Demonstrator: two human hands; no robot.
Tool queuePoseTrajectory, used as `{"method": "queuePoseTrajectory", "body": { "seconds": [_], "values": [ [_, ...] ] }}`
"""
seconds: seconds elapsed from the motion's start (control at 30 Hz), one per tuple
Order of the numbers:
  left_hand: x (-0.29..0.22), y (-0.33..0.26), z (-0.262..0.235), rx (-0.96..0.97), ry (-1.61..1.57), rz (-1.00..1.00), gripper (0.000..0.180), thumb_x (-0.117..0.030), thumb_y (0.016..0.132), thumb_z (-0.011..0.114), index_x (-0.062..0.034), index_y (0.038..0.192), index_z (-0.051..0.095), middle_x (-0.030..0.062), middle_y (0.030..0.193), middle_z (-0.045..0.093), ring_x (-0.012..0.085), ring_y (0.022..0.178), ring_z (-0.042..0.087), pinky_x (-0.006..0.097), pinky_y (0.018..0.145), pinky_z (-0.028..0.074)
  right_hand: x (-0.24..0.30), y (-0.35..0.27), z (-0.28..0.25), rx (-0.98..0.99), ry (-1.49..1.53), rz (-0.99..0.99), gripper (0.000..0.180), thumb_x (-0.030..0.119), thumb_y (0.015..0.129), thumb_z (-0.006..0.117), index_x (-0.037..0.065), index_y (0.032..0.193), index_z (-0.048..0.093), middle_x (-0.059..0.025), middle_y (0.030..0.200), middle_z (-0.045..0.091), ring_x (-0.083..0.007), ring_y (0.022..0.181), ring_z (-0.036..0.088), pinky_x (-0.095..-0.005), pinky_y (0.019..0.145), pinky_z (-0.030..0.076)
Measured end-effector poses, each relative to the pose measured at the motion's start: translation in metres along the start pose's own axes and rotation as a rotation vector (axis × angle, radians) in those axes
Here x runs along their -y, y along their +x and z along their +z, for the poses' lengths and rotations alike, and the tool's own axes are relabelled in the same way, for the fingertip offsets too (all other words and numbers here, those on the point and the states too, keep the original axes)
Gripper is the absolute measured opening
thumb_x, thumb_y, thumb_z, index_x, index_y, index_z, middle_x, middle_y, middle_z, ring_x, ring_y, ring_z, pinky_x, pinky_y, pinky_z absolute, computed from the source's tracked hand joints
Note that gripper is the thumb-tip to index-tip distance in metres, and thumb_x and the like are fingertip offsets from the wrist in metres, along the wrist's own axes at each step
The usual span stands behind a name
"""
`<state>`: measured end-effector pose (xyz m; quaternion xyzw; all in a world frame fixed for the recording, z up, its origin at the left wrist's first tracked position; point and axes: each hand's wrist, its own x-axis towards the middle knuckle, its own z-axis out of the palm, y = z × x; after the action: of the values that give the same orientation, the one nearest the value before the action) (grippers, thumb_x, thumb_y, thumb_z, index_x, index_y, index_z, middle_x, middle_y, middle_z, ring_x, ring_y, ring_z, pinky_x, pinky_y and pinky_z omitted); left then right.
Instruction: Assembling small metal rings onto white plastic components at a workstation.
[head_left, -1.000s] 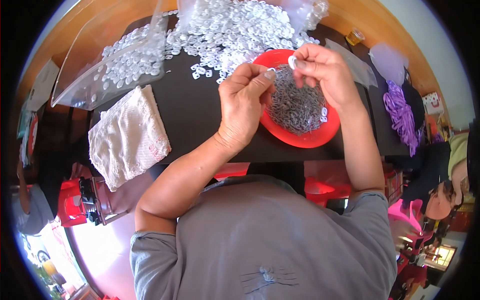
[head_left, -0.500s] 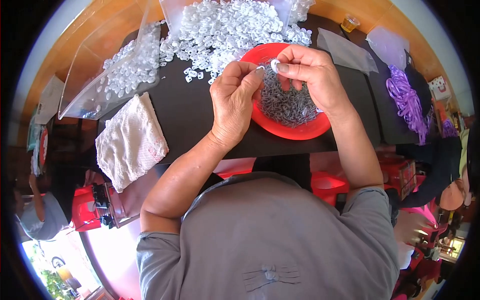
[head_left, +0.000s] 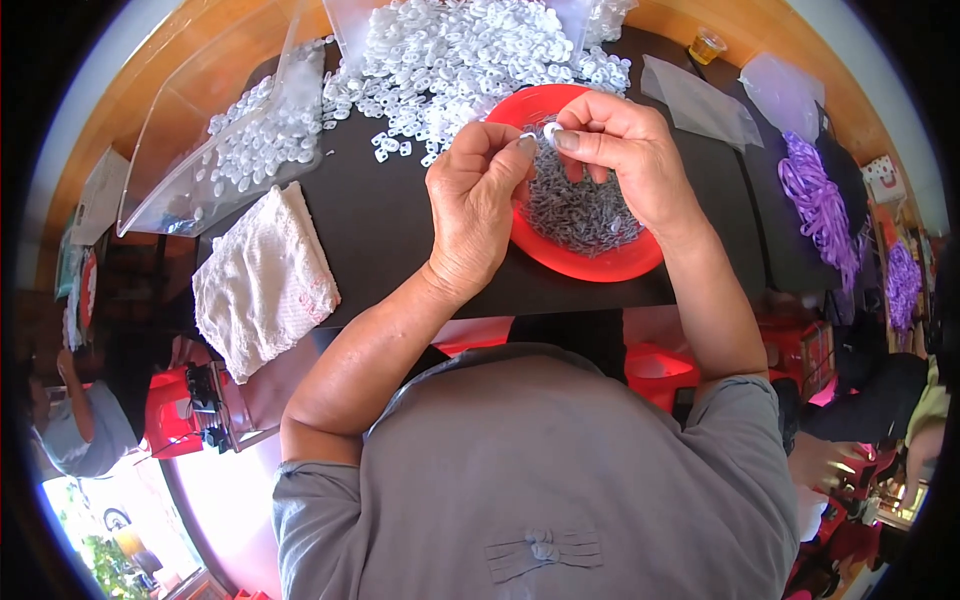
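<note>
My right hand (head_left: 640,155) pinches a small white oval plastic piece (head_left: 552,132) between thumb and forefinger. Close beside it, my left hand (head_left: 475,200) is also closed in a pinch, with a bit of a small white piece (head_left: 528,137) at the thumb tip. The fingertips of both hands nearly meet above a red bowl (head_left: 590,270). Many small grey slender parts (head_left: 582,215) fill the bowl; my fingers hide some of them. Beyond my hands lies a large heap of white plastic pieces (head_left: 460,60), each with an opening in it.
Left on the dark table (head_left: 375,240) are a folded whitish cloth (head_left: 265,285) and a clear bin (head_left: 160,225) of white translucent pieces (head_left: 245,150). A plastic bag (head_left: 700,100), a cup of yellow liquid (head_left: 706,45) and purple straps (head_left: 820,210) lie right. Other people sit at both sides.
My hands keep almost the same pinch over the bowl. The whole view has shifted slightly. At the far right, another person's arm has moved and more of a purple bundle shows.
</note>
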<state>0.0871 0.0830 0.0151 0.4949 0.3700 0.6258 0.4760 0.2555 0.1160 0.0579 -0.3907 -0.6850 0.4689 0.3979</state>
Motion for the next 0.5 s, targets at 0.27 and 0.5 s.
{"method": "queuePoseTrajectory", "body": {
  "seconds": [0.27, 0.5],
  "values": [
    [-0.0036, -0.0005, 0.0027, -0.055, -0.069, -0.092, 0.014, -0.015, 0.093, 0.063, -0.0013, 0.092, 0.061, 0.0009, 0.072, 0.061, 0.0045, 0.056, 0.051, 0.018, 0.045, 0.035, -0.0071, -0.0015, 0.0064, -0.081, 0.054, -0.011, 0.014, 0.016, 0.088, 0.064, 0.003, 0.091, 0.064, 0.0001, 0.076, 0.062, -0.0067, 0.065, 0.055, -0.0208, 0.056, 0.036],
    [0.0009, -0.0012, 0.0018, -0.060, -0.006, -0.028, 0.012, -0.012, 0.093, 0.063, -0.0005, 0.092, 0.061, 0.0014, 0.073, 0.060, 0.0040, 0.056, 0.050, 0.017, 0.045, 0.035, -0.0064, -0.0028, 0.0106, -0.077, 0.067, -0.010, 0.013, 0.014, 0.088, 0.064, 0.002, 0.091, 0.064, 0.0004, 0.077, 0.062, -0.0067, 0.066, 0.056, -0.0203, 0.056, 0.037]
  ]
}}
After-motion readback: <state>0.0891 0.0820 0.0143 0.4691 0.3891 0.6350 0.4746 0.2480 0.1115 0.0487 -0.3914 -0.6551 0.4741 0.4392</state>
